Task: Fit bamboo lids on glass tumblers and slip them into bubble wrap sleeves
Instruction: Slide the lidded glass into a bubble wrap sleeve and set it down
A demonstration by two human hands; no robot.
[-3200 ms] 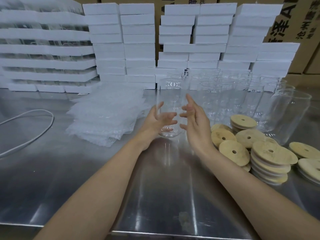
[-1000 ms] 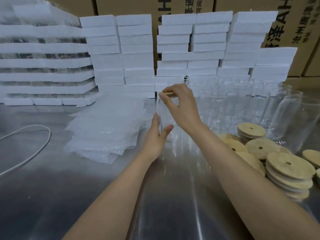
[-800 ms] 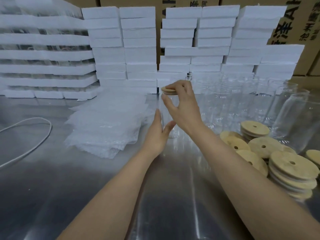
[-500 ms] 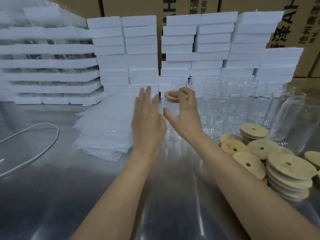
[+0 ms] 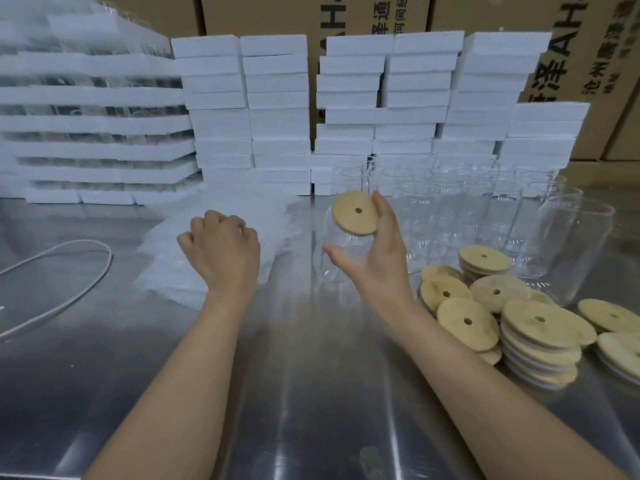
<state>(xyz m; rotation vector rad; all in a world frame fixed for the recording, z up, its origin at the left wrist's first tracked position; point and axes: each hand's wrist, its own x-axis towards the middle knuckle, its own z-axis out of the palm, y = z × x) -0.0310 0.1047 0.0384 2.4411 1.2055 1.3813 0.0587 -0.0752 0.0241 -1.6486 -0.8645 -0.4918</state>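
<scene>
Head view: bamboo lid (image 5: 355, 213) sits on tumbler (image 5: 337, 256), tilted, just right of bubble wrap sleeve pile (image 5: 166, 268). Right hand (image 5: 377, 261) wraps glass, fingers round body. Left hand (image 5: 221, 252) on pile, fingers curled; whether pinching a sleeve, cannot tell. Lidding looks done; sleeving next. Needs one sleeve separated, mouth opened, tumbler fed in.

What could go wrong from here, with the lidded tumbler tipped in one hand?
The right hand alone holds the glass tumbler tilted over the steel table; a slip could crack it. The bamboo lid faces the camera; if loosely seated, it might pop off during sleeving. The left hand curls onto the pile of bubble wrap sleeves and may lift several at once.
</scene>
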